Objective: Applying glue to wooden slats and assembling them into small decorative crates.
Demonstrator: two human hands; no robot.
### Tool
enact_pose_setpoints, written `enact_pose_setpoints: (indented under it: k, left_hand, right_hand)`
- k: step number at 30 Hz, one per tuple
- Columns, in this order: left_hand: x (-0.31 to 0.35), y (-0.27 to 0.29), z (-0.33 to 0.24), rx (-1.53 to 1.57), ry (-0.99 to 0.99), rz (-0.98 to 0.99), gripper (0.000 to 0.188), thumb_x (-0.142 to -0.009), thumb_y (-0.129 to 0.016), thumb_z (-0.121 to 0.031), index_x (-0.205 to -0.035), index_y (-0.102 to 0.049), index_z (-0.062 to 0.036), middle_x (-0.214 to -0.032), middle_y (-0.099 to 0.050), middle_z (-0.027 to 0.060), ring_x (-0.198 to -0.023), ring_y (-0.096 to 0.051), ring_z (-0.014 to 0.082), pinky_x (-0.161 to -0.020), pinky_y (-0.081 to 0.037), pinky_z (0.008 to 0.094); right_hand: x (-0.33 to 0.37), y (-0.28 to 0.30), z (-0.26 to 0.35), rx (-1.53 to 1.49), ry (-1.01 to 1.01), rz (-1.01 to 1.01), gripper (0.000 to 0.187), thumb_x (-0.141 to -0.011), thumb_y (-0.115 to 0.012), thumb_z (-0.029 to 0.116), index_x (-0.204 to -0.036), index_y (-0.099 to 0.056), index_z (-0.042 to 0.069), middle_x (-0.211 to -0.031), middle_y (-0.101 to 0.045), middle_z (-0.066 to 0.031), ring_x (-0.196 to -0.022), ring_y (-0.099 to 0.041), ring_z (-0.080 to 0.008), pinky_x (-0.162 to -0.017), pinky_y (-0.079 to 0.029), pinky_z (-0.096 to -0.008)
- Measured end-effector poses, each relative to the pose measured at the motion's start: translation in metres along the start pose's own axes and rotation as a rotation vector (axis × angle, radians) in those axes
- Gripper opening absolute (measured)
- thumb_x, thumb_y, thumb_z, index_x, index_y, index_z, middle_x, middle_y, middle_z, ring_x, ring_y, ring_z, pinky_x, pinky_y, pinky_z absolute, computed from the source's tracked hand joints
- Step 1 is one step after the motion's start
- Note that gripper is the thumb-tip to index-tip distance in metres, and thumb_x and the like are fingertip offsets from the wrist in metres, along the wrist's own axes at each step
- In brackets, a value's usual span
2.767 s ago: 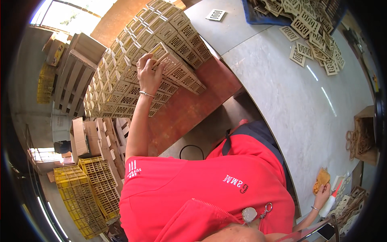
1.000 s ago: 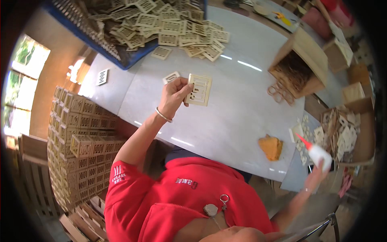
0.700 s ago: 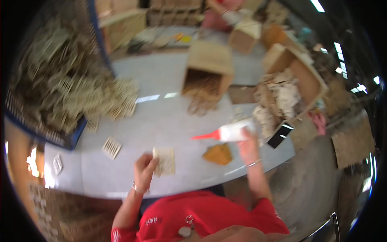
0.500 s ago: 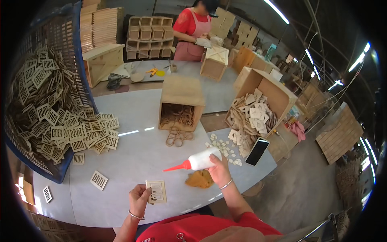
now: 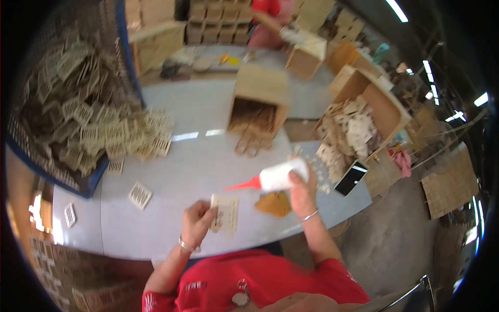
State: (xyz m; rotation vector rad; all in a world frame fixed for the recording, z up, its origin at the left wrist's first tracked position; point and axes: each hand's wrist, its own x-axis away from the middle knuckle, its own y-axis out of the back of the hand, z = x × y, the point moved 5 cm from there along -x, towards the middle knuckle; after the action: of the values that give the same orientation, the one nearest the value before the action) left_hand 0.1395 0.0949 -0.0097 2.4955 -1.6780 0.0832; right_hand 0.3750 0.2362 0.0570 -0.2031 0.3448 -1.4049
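My left hand [image 5: 198,224] pinches a thin square wooden cutout panel [image 5: 226,214] by its left edge, held over the grey table [image 5: 171,218]. In my right hand [image 5: 303,196] is a white squeeze bottle [image 5: 280,175], lying on its side with its long red nozzle pointing left, above the panel. The nozzle tip looks apart from the panel. An orange-brown cloth-like lump [image 5: 273,204] lies on the table below the bottle. Blur hides the panel's fine detail.
At left, a blue basket [image 5: 96,183] tips out many patterned wooden squares [image 5: 112,130]. A wooden box [image 5: 260,86] holds wooden ring shapes; another box [image 5: 387,99] spills pale pieces. A phone [image 5: 352,178] lies at right. Across the table, a gloved person [image 5: 270,26] handles a box.
The whole view has shifted, so the table and both hands appear higher and farther right. Both hands keep their hold; the bottle remains sideways above the panel.
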Motion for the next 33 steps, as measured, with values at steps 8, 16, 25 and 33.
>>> enact_pose_setpoints:
  k: [8, 16, 25, 33]
  left_hand:
    - [0.003, -0.001, -0.033, 0.23, 0.006, 0.078, 0.016, -0.085, -0.058, -0.01, -0.087, -0.057, 0.0057, -0.069, -0.062, 0.0051, -0.058, -0.056, 0.0059, -0.047, -0.046, 0.0218]
    - [0.011, 0.01, -0.028, 0.233, 0.05, 0.071, 0.017, -0.086, -0.057, -0.011, -0.087, -0.055, 0.006, -0.074, -0.064, 0.0072, -0.059, -0.059, 0.0076, -0.046, -0.048, 0.0222]
    - [0.01, 0.013, -0.024, 0.292, 0.066, 0.075, 0.015, -0.087, -0.056, -0.009, -0.086, -0.055, 0.0059, -0.072, -0.064, 0.0079, -0.058, -0.059, 0.0081, -0.046, -0.048, 0.0223]
    - [0.007, 0.013, -0.026, 0.321, 0.094, 0.073, 0.015, -0.087, -0.056, -0.009, -0.088, -0.056, 0.0059, -0.073, -0.064, 0.0084, -0.058, -0.06, 0.0092, -0.046, -0.049, 0.0225]
  right_hand:
    - [-0.008, -0.018, 0.01, 0.052, 0.048, 0.104, 0.062, -0.076, -0.071, 0.023, -0.123, -0.043, -0.005, -0.112, -0.05, -0.011, -0.105, -0.05, -0.0203, -0.092, -0.041, -0.0343]
    - [0.001, -0.036, 0.009, 0.168, 0.137, 0.221, 0.067, -0.074, -0.073, 0.03, -0.124, -0.044, -0.004, -0.11, -0.052, -0.0123, -0.102, -0.053, -0.021, -0.089, -0.043, -0.0336]
    - [0.003, -0.055, 0.016, 0.174, 0.22, 0.34, 0.069, -0.072, -0.074, 0.023, -0.125, -0.039, -0.002, -0.106, -0.053, -0.0151, -0.099, -0.056, -0.0246, -0.091, -0.047, -0.0535]
    - [0.0, -0.05, 0.022, 0.232, 0.258, 0.405, 0.067, -0.073, -0.072, 0.022, -0.126, -0.038, -0.002, -0.107, -0.055, -0.018, -0.101, -0.057, -0.0332, -0.092, -0.045, -0.0515]
